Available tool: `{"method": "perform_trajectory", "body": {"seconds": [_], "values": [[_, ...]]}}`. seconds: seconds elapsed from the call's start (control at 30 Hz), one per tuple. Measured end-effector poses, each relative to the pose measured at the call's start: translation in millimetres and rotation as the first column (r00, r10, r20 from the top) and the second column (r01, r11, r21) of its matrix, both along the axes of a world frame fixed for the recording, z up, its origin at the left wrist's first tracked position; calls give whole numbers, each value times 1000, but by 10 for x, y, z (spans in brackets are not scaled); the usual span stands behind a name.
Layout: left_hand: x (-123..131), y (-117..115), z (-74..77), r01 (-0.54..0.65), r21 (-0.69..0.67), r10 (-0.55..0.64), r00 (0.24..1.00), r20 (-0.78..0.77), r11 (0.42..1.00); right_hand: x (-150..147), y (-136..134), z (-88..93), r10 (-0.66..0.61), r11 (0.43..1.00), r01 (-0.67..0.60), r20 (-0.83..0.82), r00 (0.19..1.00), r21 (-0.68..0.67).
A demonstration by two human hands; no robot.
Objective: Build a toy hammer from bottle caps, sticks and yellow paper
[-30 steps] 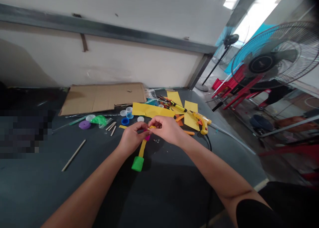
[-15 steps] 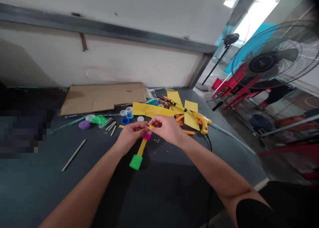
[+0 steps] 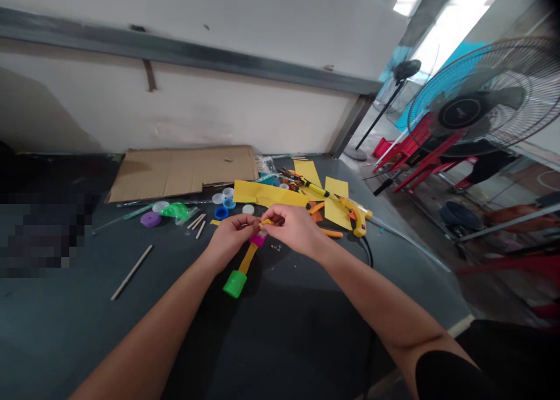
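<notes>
Both hands meet over the dark table, fingertips pinched at the upper end of a small assembled piece. My left hand [image 3: 231,237] is closed on its left side, and my right hand [image 3: 292,225] is closed on a small yellow bit at its top. Below the fingers the piece shows a magenta part [image 3: 259,239], then a yellow strip [image 3: 248,258] slanting down to the left, then a green cap-like block [image 3: 235,284] at the lower end. Fingers partly hide the top of the piece. Tiny clear bits [image 3: 276,248] lie just right of it.
Behind lie a cardboard sheet [image 3: 175,169], yellow paper [image 3: 269,193], blue caps [image 3: 221,213], a purple cap [image 3: 150,218] and short sticks [image 3: 200,230]. A yellow glue gun [image 3: 359,218] sits right. One longer stick [image 3: 132,273] lies left. A large fan [image 3: 464,108] stands beyond the table.
The green end of the piece has swung slightly down and left. Both hands keep nearly the same pinch at its top. The whole view has shifted slightly.
</notes>
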State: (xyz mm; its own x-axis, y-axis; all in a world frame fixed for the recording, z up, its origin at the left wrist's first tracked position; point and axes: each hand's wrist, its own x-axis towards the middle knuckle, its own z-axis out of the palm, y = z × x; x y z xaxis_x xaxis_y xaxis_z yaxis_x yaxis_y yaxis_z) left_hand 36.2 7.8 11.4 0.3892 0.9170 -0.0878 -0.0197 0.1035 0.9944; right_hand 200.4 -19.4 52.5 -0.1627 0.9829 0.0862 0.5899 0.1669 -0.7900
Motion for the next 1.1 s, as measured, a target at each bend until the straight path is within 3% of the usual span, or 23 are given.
{"method": "perform_trajectory", "body": {"seconds": [0.3, 0.5, 0.67, 0.9, 1.1], "values": [[-49, 46, -71, 26, -48, -22, 997, 77, 999, 7, -28, 26, -3, 999, 2, 20, 1000, 39], [-52, 42, -47, 60, -12, -59, 996, 71, 998, 14, -26, 31, 5, 1000, -5, 7, 1000, 25], [-52, 54, -69, 21, 58, -25, 998, 64, 998, 11, -23, 25, 19, 1000, -19, 1, 1000, 16], [-57, 78, -112, -12, 32, 9, 997, 76, 999, 2, -6, 24, 44, 998, -44, 18, 999, 34], [-71, 85, -83, 14, 128, -17, 1000, 23, 992, 0, -5, 4, 36, 998, -36, 5, 999, 53]]}}
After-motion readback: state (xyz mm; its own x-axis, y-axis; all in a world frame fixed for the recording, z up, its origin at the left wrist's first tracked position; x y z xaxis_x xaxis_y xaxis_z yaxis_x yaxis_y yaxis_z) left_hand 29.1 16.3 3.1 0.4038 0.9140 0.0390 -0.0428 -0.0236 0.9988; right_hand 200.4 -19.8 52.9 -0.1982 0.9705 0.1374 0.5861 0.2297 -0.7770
